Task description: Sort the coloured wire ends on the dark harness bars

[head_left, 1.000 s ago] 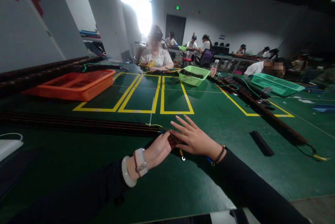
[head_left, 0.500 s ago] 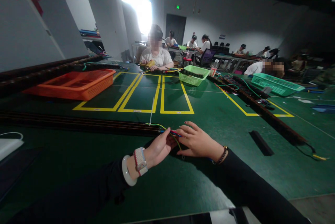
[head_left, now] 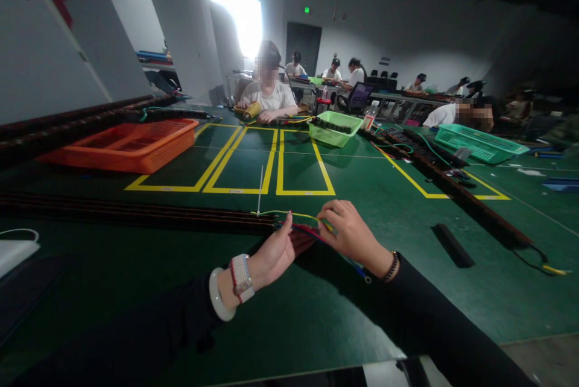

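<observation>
A long dark bar (head_left: 136, 212) lies across the left of the table, with several coloured wires coming out of its right end. My left hand (head_left: 278, 251) is closed around the wires, its thumb pressed over the red and blue wires (head_left: 305, 230). Pinched in the fingers of my right hand (head_left: 350, 233) is a yellow-green wire (head_left: 301, 214), which arches over the others. Below the right hand, a blue wire end with a ring terminal (head_left: 365, 277) sticks out. A white cable tie (head_left: 260, 191) stands up from the bar near its wire end.
An orange basket (head_left: 167, 144) stands at the left, a light green basket (head_left: 335, 137) and a teal basket (head_left: 484, 149) farther back. Another dark bar (head_left: 474, 206) and a short black piece (head_left: 452, 245) lie right. Across the table sits a co-worker (head_left: 269, 97) with a yellow tool (head_left: 252, 111).
My right hand has closed from spread fingers into a pinch on the yellow-green wire and straightened it rightward. The blue wire's ring end now shows below it. My left hand stays nearly in place.
</observation>
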Motion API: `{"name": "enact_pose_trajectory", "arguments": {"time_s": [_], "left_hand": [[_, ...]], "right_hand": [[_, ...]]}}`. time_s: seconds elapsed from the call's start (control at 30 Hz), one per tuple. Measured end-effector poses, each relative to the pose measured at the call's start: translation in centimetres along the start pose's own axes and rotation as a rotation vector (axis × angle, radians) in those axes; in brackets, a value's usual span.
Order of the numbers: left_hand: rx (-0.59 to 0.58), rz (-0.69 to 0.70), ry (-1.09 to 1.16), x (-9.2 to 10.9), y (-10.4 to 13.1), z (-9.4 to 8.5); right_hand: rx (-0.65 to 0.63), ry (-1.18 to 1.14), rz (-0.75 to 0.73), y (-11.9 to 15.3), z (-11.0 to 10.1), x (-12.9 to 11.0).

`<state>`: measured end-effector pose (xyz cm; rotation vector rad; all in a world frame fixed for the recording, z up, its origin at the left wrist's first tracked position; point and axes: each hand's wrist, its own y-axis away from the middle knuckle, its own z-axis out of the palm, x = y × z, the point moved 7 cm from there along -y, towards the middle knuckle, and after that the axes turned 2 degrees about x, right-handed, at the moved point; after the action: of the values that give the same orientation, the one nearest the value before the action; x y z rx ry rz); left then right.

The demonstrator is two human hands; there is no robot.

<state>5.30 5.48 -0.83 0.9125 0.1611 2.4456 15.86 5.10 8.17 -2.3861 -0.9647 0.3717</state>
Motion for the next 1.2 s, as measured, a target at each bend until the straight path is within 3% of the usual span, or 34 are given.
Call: {"name": "enact_pose_trajectory", "arguments": {"time_s": [0.1, 0.27, 0.53, 0.6, 0.7, 0.83, 1.0, 1.1, 1.2], "left_hand": [[0.024, 0.004, -0.039, -0.1, -0.1, -0.4], [0.033, 0.037, -0.095, -0.1, -0.3, -0.8], [0.054, 0.036, -0.101, 0.2, 0.1, -0.6], [0.038, 0.029, -0.080, 0.1, 0.0, -0.6], [0.042, 0.018, -0.055, 0.0, -0.1, -0.8], [0.054, -0.007, -0.071, -0.3, 0.0, -0.7], [0.062, -0.046, -0.068, -0.6, 0.0, -0.6], [0.062, -0.029, -0.065, -0.5, -0.1, -0.6], [0.047, -0.012, -0.050, -0.3, -0.1, -0.5]], "right_hand": [[-0.020, 0.091, -0.002, 0.2, 0.8, 1.5], [-0.098, 0.275, -0.137, 0.7, 3.1, 2.9], [-0.259, 0.387, -0.246, 0.5, 6.1, 3.3], [-0.228, 0.327, -0.258, 0.5, 5.8, 3.1], [-0.078, 0.182, -0.263, 0.7, 3.7, 3.0], [0.095, 0.084, -0.486, 2.0, 0.8, 0.9], [0.044, 0.155, -0.726, 2.9, 0.8, -2.7], [0.014, 0.212, -0.725, 2.5, 1.1, -3.3], [0.009, 0.217, -0.649, 2.0, 1.0, -2.4]]}}
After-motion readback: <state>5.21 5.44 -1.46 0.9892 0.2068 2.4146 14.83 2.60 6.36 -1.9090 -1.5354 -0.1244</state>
